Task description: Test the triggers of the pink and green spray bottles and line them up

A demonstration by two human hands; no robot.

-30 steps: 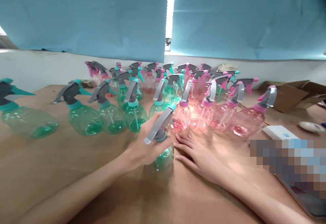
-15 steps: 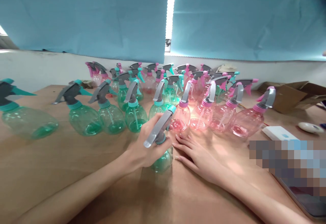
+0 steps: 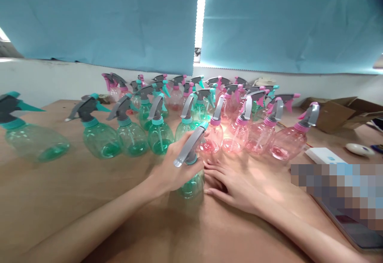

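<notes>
My left hand (image 3: 175, 169) is wrapped round the neck of a green spray bottle (image 3: 191, 186) with a grey trigger head, upright in front of me. Part of its body and collar is hidden behind my fingers. Just right of this bottle, my right hand (image 3: 231, 183) rests low at the table with its fingers stretched out and holding nothing. Its fingertips come close to the bottle's side; I cannot tell if they touch. Behind my hands stands a row of spray bottles, green ones (image 3: 160, 139) on the left and pink ones (image 3: 231, 135) on the right.
More spray bottles (image 3: 176, 91) crowd the back of the wooden table (image 3: 125, 223). At the right are a cardboard box (image 3: 335, 113), a white box (image 3: 324, 156), a computer mouse (image 3: 359, 149) and a dark flat device (image 3: 353, 231), partly blurred out. Blue curtains (image 3: 98, 20) hang behind.
The held bottle looks almost the same, a little higher and further right in view. My right hand's fingers are slightly more bent. The other bottles stay in place.
</notes>
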